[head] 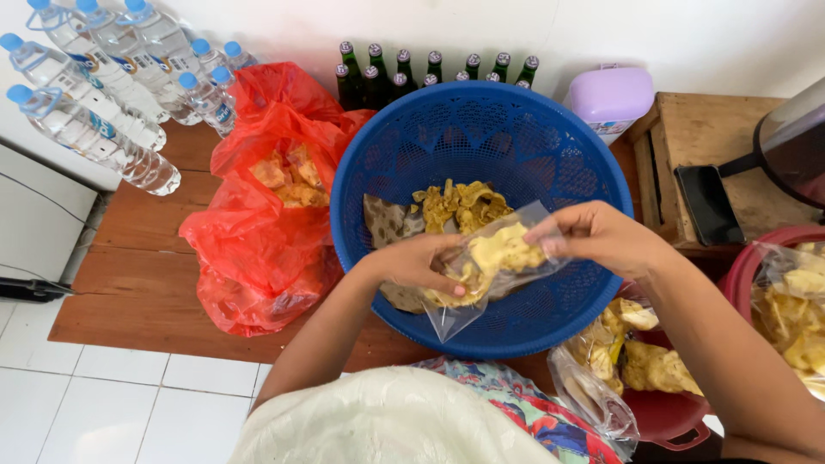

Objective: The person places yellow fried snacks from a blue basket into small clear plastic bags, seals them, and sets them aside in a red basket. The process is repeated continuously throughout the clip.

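Clear plastic bag [490,266] of yellow chips, over blue basket [481,215]: light, slippery film, brittle contents. Your left hand [421,266] cups underside, fingers closed on it; right hand [593,236] pinches top edge. Grip film, don't squeeze.

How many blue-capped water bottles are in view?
9, all at the top left on the wooden surface: five large water bottles nearest the corner, and four small ones beside the red bag. More may be cut off by the frame edge.
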